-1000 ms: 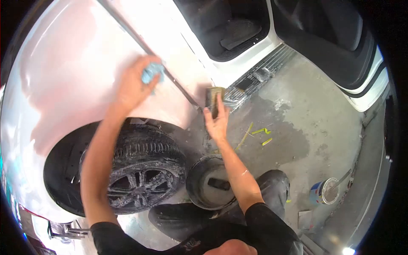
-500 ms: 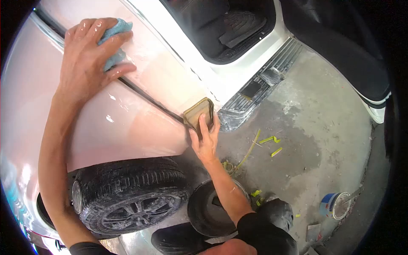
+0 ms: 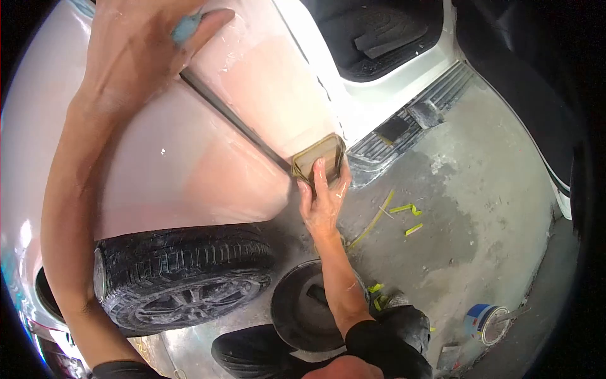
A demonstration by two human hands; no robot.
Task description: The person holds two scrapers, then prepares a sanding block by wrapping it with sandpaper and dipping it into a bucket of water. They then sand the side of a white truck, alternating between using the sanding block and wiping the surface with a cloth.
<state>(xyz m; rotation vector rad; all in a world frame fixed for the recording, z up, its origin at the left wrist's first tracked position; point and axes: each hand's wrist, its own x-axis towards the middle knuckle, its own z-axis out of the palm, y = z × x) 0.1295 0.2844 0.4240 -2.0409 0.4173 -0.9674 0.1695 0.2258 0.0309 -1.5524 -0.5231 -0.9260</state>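
My left hand (image 3: 136, 54), cut off by the upper edge of the view, is closed around a wet light-blue cloth (image 3: 187, 29) against the car's body panel (image 3: 252, 82). Only a small piece of the cloth shows beside my thumb. Lower and to the right, my right hand (image 3: 325, 205) grips a sanding block (image 3: 315, 156) that looks wrapped in brownish sandpaper. The block lies on the panel's lower corner, at the end of a dark gap (image 3: 237, 120) between two panels. Wet streaks and pale pink patches mark the surface.
A dusty tire (image 3: 183, 259) sits below the panel. Between my legs stands a black tub (image 3: 284, 316) with a dark object inside. Yellow tape scraps (image 3: 404, 208) lie on the concrete floor, and a blue-and-white bucket (image 3: 483, 322) stands at right. A side step (image 3: 404, 126) runs under the doorway.
My left hand with the cloth has moved up toward the top edge. My right hand and the block sit slightly further right in view, as the camera has shifted.
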